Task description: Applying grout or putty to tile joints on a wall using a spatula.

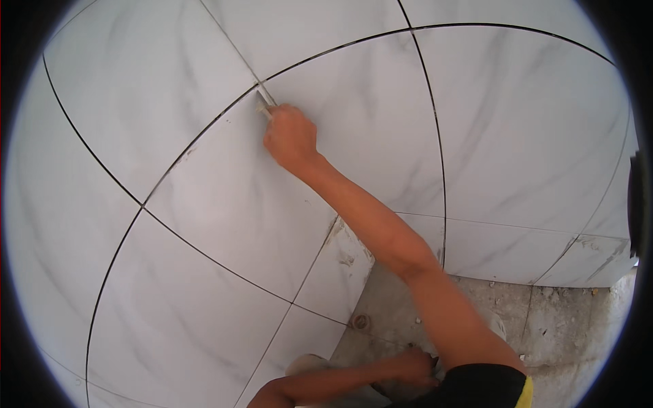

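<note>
My right hand (291, 136) is raised against the marble-look white wall tiles (354, 102), its fingers closed on a scraper-like tool (262, 102) with a flat tip. The tip touches the grout joint just below a crossing of tile lines, where a pale filled seam meets a dark one. Low in the view, my left hand (411, 367) is curled and blurred beside something dark; what it holds is too unclear to name. My right forearm crosses the lower middle of the wall.
Below the wall lies a dirty tiled floor (547, 319) with debris and a small round fitting (360, 321) near the wall's foot. Smudged lower tiles (340, 248) meet at an inside corner. A dark object (636, 204) stands at the far right edge.
</note>
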Action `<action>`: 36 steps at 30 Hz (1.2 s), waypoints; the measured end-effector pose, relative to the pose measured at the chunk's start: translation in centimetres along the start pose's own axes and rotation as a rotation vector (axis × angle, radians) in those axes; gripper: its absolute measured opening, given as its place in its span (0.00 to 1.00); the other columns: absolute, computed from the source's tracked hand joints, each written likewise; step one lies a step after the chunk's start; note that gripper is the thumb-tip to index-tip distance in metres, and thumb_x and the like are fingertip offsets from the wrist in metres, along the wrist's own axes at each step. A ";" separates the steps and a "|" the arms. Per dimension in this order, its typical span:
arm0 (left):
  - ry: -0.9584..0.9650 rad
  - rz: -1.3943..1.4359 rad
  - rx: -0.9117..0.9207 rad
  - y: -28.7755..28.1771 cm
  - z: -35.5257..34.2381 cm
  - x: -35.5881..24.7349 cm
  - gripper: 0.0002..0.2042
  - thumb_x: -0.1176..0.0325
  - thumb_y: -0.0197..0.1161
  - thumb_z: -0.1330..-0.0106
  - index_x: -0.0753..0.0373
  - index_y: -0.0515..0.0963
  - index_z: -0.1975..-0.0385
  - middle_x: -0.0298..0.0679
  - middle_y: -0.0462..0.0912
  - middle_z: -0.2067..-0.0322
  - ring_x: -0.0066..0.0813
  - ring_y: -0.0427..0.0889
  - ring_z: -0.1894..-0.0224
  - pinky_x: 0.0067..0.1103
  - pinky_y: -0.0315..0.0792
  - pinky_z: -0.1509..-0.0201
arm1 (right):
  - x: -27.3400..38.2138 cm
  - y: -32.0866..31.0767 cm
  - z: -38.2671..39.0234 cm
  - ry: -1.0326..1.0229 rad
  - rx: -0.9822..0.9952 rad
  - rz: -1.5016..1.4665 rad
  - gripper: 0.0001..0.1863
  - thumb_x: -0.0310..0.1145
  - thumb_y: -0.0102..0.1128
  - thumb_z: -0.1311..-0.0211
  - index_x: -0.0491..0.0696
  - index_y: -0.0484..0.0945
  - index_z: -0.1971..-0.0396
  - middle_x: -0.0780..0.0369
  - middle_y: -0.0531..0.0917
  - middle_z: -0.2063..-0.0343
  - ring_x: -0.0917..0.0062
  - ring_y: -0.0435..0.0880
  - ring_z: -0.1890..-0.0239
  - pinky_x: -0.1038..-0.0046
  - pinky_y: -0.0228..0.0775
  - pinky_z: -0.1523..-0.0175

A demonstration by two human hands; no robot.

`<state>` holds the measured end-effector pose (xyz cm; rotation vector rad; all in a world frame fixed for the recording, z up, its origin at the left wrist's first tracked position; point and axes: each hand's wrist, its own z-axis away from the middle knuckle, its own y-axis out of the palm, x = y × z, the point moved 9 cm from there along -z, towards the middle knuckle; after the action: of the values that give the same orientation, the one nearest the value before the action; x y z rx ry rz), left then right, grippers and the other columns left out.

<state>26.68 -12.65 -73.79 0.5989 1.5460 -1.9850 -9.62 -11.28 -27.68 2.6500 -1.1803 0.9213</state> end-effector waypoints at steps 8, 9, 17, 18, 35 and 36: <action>0.064 -0.048 0.101 3.1 -0.7 1.0 0.37 0.37 0.54 0.34 0.78 0.80 0.72 0.60 0.81 0.77 0.59 0.83 0.69 0.43 0.76 0.59 | -1.4 0.6 -1.8 0.066 0.104 0.034 0.12 0.23 0.54 0.45 0.41 0.82 0.61 0.51 0.81 0.66 0.60 0.84 0.60 0.56 0.79 0.66; 0.109 -0.075 -0.009 1.7 0.0 0.8 0.38 0.37 0.54 0.34 0.79 0.80 0.70 0.60 0.81 0.76 0.59 0.83 0.68 0.43 0.76 0.59 | 1.0 2.2 0.1 0.060 0.120 0.008 0.12 0.23 0.54 0.45 0.41 0.82 0.61 0.51 0.81 0.66 0.60 0.84 0.60 0.56 0.79 0.66; 0.147 -0.153 -0.123 0.1 -0.1 -0.7 0.38 0.36 0.54 0.35 0.79 0.78 0.61 0.61 0.83 0.69 0.59 0.83 0.62 0.43 0.76 0.56 | 0.7 2.2 1.0 0.096 0.245 0.055 0.05 0.26 0.54 0.41 0.45 0.78 0.67 0.55 0.78 0.61 0.62 0.81 0.56 0.59 0.75 0.71; 0.146 -0.152 -0.145 0.2 0.0 -0.4 0.39 0.36 0.54 0.35 0.79 0.78 0.60 0.61 0.83 0.69 0.59 0.83 0.62 0.43 0.76 0.56 | 4.0 2.8 3.7 -0.033 0.150 0.086 0.07 0.27 0.54 0.42 0.44 0.78 0.65 0.55 0.79 0.59 0.63 0.82 0.55 0.59 0.76 0.70; -0.137 -0.018 0.226 -4.1 0.6 -2.6 0.39 0.35 0.57 0.37 0.75 0.76 0.51 0.59 0.84 0.62 0.60 0.82 0.56 0.43 0.76 0.50 | 11.9 -1.7 4.7 -0.601 -0.185 -0.110 0.23 0.27 0.63 0.52 0.54 0.83 0.52 0.68 0.83 0.53 0.69 0.76 0.54 0.62 0.65 0.50; -0.114 -0.017 0.193 -3.3 0.4 -2.5 0.39 0.36 0.56 0.37 0.75 0.75 0.50 0.59 0.84 0.62 0.60 0.83 0.56 0.43 0.76 0.50 | 11.7 -1.6 5.3 -0.609 -0.179 -0.113 0.23 0.27 0.63 0.52 0.54 0.83 0.52 0.68 0.83 0.53 0.69 0.76 0.54 0.62 0.65 0.50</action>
<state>26.38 -12.03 -69.63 0.5391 1.3066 -2.1583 0.10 -19.39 -25.18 2.8858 -1.1152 -0.0313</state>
